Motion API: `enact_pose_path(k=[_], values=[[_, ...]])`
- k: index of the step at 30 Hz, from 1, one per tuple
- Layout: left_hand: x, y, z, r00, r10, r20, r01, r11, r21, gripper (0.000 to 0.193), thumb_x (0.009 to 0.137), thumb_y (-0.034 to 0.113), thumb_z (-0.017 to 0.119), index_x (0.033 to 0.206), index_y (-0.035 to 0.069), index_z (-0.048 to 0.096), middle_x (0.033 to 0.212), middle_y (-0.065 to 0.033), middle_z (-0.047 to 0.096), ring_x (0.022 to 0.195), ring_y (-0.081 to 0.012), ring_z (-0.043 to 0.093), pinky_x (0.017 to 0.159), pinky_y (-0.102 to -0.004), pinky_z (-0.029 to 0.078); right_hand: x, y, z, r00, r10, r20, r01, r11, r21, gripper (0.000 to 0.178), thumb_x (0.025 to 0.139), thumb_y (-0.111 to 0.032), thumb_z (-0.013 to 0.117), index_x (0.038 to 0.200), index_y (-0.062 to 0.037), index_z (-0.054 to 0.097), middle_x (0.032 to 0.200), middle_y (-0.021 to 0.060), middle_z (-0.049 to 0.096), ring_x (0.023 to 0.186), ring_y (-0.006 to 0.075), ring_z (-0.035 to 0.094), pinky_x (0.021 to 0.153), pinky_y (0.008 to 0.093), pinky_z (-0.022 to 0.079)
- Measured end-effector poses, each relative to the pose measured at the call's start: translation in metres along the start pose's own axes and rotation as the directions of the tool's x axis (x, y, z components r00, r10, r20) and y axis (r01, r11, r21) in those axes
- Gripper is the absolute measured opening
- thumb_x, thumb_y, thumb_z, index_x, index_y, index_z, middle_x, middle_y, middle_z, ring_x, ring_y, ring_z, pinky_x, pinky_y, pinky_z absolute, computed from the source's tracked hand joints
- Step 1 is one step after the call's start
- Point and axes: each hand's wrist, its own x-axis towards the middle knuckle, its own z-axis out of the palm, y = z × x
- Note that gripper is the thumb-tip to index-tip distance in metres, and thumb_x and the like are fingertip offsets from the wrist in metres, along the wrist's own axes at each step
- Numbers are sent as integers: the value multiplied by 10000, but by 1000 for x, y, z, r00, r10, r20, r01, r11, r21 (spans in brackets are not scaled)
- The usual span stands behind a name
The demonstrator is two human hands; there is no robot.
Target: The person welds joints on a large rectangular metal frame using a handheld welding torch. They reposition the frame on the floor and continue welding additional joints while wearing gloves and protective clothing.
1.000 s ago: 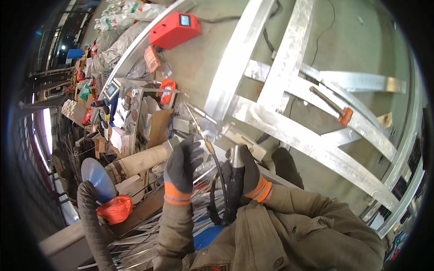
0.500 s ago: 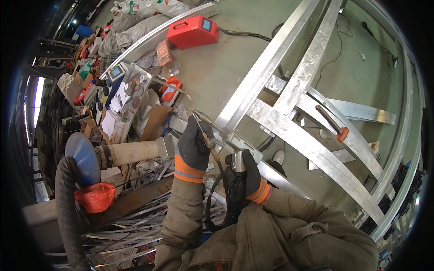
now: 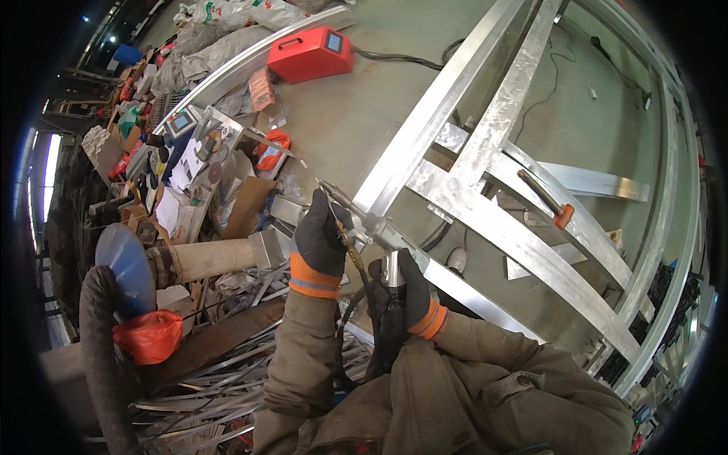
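My right hand (image 3: 415,292), in a dark glove with an orange cuff, is closed around the handle of a silver welding torch (image 3: 385,232). A thick black hose (image 3: 390,330) runs from that handle down toward my jacket. My left hand (image 3: 318,241), gloved the same way, is closed on the thin wire-feed tube (image 3: 351,250) beside the torch's front end. The torch's nozzle (image 3: 331,189) points up and left, close to the near corner of a silver metal frame (image 3: 493,220). My left fingers partly hide the tube.
A hammer with an orange head (image 3: 563,216) lies on the frame's curved bar. Beyond stands a red box with a screen (image 3: 311,56), trailing black cables. Left are a cluttered cart (image 3: 205,171), a blue disc-shaped hood (image 3: 125,269), a red bag (image 3: 149,337) and piled metal strips (image 3: 227,379).
The whole scene has shifted slightly left in view as the head turned. Both hands keep their hold on the torch and its tube, with little movement of their own.
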Motion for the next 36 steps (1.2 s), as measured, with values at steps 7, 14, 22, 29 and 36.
enact_pose_path(k=[7, 14, 22, 29, 36], values=[[-35, -35, -23, 950, -301, -87, 313, 926, 213, 534, 1073, 536, 467, 1168, 49, 664, 968, -50, 671, 880, -172, 663, 765, -322, 548, -7, -7, 8, 953, -113, -281, 127, 991, 34, 570, 1034, -623, 436, 1045, -85, 624, 640, 67, 585, 527, 187, 540, 493, 314, 447], [-168, -21, -49, 785, -552, 281, -46, 400, 915, 377, 893, 185, 673, 1206, -21, 635, 990, -99, 702, 896, -181, 676, 808, -334, 526, -11, -81, -20, 909, -156, -386, 283, 911, 299, 548, 931, -624, 635, 1152, -123, 629, 769, 48, 657, 645, 201, 639, 561, 354, 532], [-186, 31, 106, 847, -532, -13, 31, 25, 999, 589, 768, 162, 738, 1301, -53, 610, 862, -125, 736, 811, -240, 738, 720, -357, 555, -24, -88, -67, 930, -5, -368, 188, 866, 463, 476, 953, -471, 665, 1122, -29, 609, 831, 108, 663, 696, 212, 657, 639, 382, 578], [-171, 9, 179, 852, -490, -185, 149, -112, 983, 608, 828, 169, 694, 1371, -69, 563, 858, -122, 740, 743, -201, 734, 663, -329, 557, -1, -75, -98, 929, 79, -361, 190, 735, 651, 247, 1019, -325, 616, 1063, -82, 611, 949, 69, 618, 839, 176, 612, 747, 321, 542], [-166, -18, 211, 834, -445, -325, 297, -132, 946, 545, 895, 166, 606, 1382, -71, 543, 789, -86, 704, 665, -155, 690, 602, -310, 529, 20, -68, -117, 955, 51, -294, 167, 723, 670, 295, 987, -337, 620, 1094, -62, 622, 929, 89, 661, 779, 209, 650, 709, 376, 569]])
